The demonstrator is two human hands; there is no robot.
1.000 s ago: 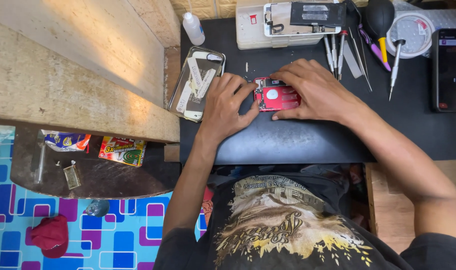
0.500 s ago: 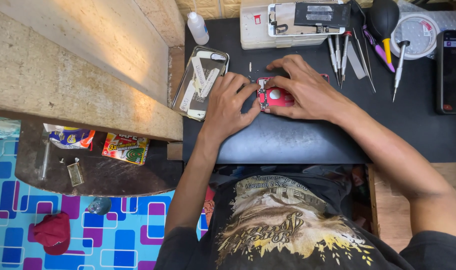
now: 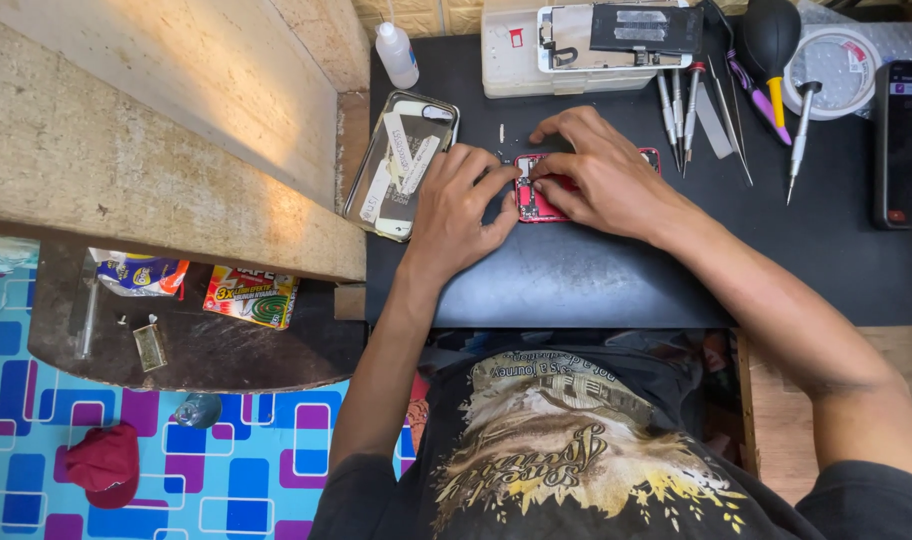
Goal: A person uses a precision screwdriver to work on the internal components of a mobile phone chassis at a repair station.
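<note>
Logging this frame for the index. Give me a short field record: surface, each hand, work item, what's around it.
surface: black mat on a bench
work item: opened red phone, flat on the mat
left hand: on the phone's left end, fingertips pressing its edge
right hand: over the phone's middle and right, fingers curled onto it
left of hands: clear case with paper strips in it
behind: white box, dropper bottle, row of screwdrivers, black blower
far right: dark phone, screen lit
</note>
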